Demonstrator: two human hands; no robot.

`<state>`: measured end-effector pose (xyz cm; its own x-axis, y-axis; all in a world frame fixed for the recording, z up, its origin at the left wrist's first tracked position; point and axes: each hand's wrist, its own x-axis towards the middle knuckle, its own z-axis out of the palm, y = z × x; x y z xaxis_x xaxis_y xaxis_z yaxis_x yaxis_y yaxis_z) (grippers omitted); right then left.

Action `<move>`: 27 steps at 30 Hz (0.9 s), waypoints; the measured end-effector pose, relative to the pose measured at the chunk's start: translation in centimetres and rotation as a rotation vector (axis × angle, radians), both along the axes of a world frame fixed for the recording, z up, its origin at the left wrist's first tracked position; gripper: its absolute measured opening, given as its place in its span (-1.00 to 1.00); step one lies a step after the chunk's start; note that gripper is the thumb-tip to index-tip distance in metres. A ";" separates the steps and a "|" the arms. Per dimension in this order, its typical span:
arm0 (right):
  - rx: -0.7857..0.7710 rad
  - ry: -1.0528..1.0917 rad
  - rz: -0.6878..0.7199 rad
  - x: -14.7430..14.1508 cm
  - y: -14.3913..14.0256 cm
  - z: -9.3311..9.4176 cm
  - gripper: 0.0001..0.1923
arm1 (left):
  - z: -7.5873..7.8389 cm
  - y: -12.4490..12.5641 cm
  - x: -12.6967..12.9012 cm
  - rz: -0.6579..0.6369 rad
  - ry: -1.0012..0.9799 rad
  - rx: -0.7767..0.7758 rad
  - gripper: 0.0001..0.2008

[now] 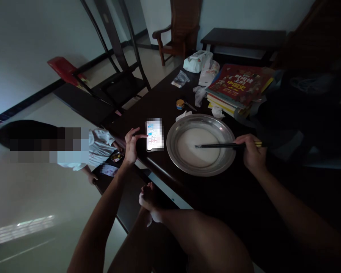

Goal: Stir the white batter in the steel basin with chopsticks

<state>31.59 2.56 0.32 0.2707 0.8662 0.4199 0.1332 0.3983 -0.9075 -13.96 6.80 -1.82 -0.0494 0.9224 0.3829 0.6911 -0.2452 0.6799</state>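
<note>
Fingers of my right hand (251, 153) grip black chopsticks (221, 145), tips in the white batter of the steel pan (173, 151). At nine o'clock, my left hand (130, 146), loosely spread, taps the phone (154, 134) on the table (238, 197).

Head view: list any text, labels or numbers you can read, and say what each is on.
"中国史": yellow characters on the red cover of the top book; the lines above them are too blurred to read.
Phone screen under the left hand: blurred, unreadable.
White packet: print too small.
</note>
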 end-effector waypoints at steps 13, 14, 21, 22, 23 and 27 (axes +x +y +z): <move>-0.021 -0.045 0.038 -0.1 0.0 0.1 -0.56 | 1.9 -1.8 0.5 -0.149 0.070 -0.126 -0.17; -0.019 -0.059 0.043 -0.1 0.0 0.1 -0.57 | 2.0 -1.9 0.5 -0.152 0.073 -0.121 -0.17; -0.004 -0.014 0.055 -0.1 0.0 0.0 -0.59 | 2.1 -2.1 0.3 -0.183 0.071 -0.122 -0.19; -0.006 -0.035 0.062 -0.1 0.0 0.0 -0.59 | 2.0 -2.1 0.3 -0.185 0.069 -0.123 -0.19; -0.009 -0.047 0.058 -0.1 -0.1 0.0 -0.59 | 1.9 -2.0 0.2 -0.183 0.068 -0.124 -0.19; -0.027 0.008 0.030 0.0 -0.1 0.0 -0.57 | 1.0 -1.4 0.3 -0.115 0.081 -0.120 -0.23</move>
<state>31.54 2.48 0.32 0.2479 0.8849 0.3943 0.1147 0.3773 -0.9189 -13.65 5.38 -0.82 0.0856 0.9594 0.2686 0.7167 -0.2465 0.6523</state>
